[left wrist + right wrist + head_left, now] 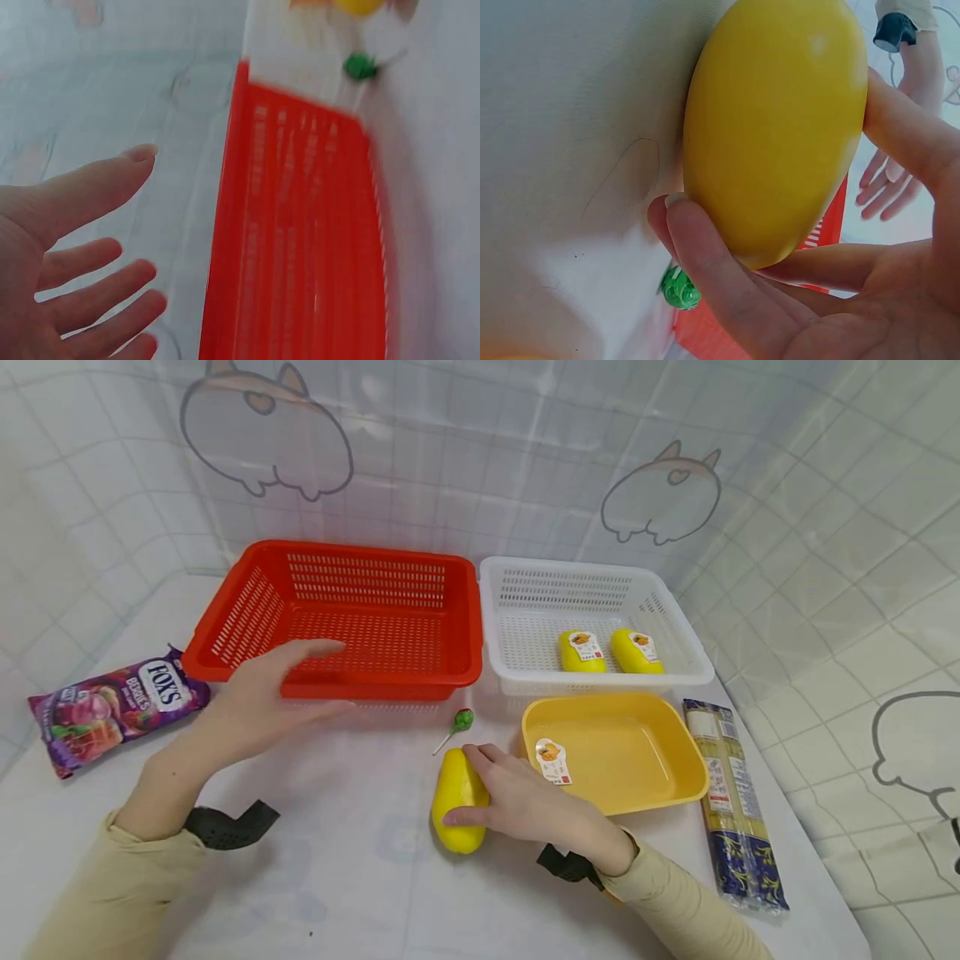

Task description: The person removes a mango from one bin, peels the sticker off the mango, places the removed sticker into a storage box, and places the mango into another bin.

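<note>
A: Nearest you, tan sleeves [671, 893] reach down to the wrists, and here's your right hand [525, 797], clamped on a mango [453, 797]: thumb laid over it, fingers round its far end!

B: Where's that mango, then?

A: Low over the table [337, 877], left of the yellow tub [622, 760]. Whether its underside touches down, you can't quite tell from here.

B: And your left hand [258, 702]?

A: Up by the front of the red basket [382, 679], thumb and fingers apart, holding nothing!

B: Just past your mango?

A: A green lollipop [463, 720], stick slanting back toward you. Over on your right, a long pack [727, 802] lies beside the tub; out left, a purple Fox's pack [123, 710] lies by the red basket's corner.

B: Further on?

A: The white basket [521, 635], right alongside the red one, and inside its front wall, two stickered mangoes [582, 653] side by side! Behind it all, your tile-patterned backdrop [465, 460] with outlined cartoon animals [266, 435].
</note>
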`<state>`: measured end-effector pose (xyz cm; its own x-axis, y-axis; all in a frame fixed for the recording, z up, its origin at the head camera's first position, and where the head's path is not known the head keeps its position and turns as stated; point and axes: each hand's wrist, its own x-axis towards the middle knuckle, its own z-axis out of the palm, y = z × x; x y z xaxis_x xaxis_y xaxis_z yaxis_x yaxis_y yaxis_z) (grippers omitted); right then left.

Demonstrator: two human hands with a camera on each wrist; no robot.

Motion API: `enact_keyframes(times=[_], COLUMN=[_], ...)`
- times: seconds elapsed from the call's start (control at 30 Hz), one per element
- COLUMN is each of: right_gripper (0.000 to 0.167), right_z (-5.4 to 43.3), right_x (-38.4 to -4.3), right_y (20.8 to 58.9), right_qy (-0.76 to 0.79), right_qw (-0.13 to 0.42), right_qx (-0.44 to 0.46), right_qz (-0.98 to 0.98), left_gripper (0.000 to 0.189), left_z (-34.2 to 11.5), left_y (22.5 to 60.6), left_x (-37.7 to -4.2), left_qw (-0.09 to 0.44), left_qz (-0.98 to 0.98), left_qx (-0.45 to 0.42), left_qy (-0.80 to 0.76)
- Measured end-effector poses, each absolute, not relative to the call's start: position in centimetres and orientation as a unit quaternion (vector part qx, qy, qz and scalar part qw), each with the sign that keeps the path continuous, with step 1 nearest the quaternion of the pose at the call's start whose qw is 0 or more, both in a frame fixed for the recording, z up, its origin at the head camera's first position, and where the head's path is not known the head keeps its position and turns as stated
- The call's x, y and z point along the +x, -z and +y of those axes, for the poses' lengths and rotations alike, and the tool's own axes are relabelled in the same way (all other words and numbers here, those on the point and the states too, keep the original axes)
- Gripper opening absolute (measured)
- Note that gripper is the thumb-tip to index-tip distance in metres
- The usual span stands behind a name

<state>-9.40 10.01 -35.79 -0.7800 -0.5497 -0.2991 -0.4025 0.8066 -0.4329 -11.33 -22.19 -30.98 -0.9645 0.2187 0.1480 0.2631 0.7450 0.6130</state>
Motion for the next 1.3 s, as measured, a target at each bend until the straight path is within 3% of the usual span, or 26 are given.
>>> enact_keyframes(times=[0.3, 0.47, 0.7, 0.93, 1.3], right_gripper=[0.095, 0.092, 0.093, 0.095, 0.093], right_z=[9.9, 9.9, 9.8, 9.8, 9.8], right_x=[-9.5, -9.5, -9.5, -9.5, -9.4], right_y=[35.8, 36.0, 36.1, 36.1, 36.2], right_qy=[0.187, 0.193, 0.203, 0.203, 0.219], right_qw=[0.223, 0.220, 0.223, 0.220, 0.224], right_qx=[-0.246, -0.248, -0.244, -0.254, -0.268], right_qz=[0.925, 0.923, 0.922, 0.920, 0.911], left_gripper=[0.110, 0.109, 0.111, 0.124, 0.124], left_z=[-28.2, -30.6, -32.6, -33.1, -33.1], left_y=[31.1, 32.2, 33.7, 34.4, 34.6], left_x=[-13.1, -13.8, -14.8, -14.9, -15.0], left_qw=[0.040, 0.052, 0.021, -0.037, -0.039], left_qz=[-0.941, -0.938, -0.936, -0.927, -0.929], left_qx=[-0.016, -0.004, 0.013, 0.037, 0.042], left_qy=[0.337, 0.343, 0.351, 0.371, 0.366])
